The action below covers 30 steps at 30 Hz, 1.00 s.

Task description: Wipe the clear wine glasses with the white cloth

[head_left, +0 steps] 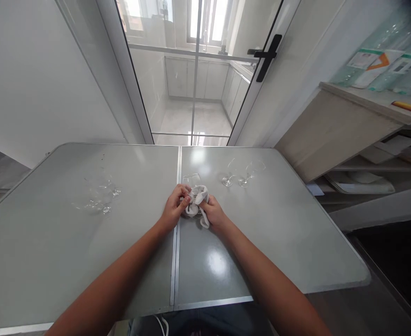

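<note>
Over the middle of the table (138,261), my left hand (174,203) is closed, its fingers pinched at a clear wine glass (192,178). The glass bowl points away from me, and its stem is hidden by fingers and cloth. My right hand (213,211) grips a bunched white cloth (197,198) wrapped against the glass. One end of the cloth hangs down between the hands.
Two clear stemmed glasses (227,181) stand at the right back of the table. Several more glasses (105,209) are at the left; whether they stand or lie, I cannot tell. Beyond are a glass door (177,79) and a shelf with plastic bottles (366,60).
</note>
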Each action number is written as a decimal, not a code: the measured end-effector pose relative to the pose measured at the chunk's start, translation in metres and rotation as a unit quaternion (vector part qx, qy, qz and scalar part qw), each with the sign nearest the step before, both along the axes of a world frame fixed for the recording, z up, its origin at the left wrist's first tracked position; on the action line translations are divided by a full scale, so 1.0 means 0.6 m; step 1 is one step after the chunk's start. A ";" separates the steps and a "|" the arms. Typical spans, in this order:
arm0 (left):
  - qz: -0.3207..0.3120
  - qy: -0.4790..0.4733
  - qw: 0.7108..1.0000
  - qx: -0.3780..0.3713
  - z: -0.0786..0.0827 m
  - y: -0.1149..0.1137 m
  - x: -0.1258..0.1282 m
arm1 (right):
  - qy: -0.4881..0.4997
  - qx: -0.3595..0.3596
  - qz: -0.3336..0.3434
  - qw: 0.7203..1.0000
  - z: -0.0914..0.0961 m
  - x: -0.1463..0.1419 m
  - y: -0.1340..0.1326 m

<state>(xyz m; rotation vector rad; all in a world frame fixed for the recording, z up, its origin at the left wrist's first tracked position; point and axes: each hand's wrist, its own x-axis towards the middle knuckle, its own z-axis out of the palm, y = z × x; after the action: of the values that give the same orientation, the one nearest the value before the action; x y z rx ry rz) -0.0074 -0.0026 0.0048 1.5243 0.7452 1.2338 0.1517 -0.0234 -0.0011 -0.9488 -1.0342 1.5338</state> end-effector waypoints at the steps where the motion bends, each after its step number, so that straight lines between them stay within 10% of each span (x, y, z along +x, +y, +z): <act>1: -0.008 -0.037 0.999 -0.026 -0.002 0.001 0.001 | 0.008 -0.012 0.004 1.000 0.000 -0.001 -0.001; 13: -0.053 -0.159 0.977 -0.131 0.020 -0.004 -0.003 | 0.087 -0.091 0.140 0.982 0.022 -0.001 -0.023; 30: -0.049 -0.168 0.978 -0.115 0.011 -0.002 -0.002 | 0.035 -0.059 0.116 0.991 0.045 -0.002 -0.025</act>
<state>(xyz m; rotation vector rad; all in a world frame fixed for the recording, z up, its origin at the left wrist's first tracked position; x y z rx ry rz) -0.0083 -0.0036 0.0114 1.1146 0.5596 1.2439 0.1502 -0.0385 0.0258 -0.8727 -1.0409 1.8252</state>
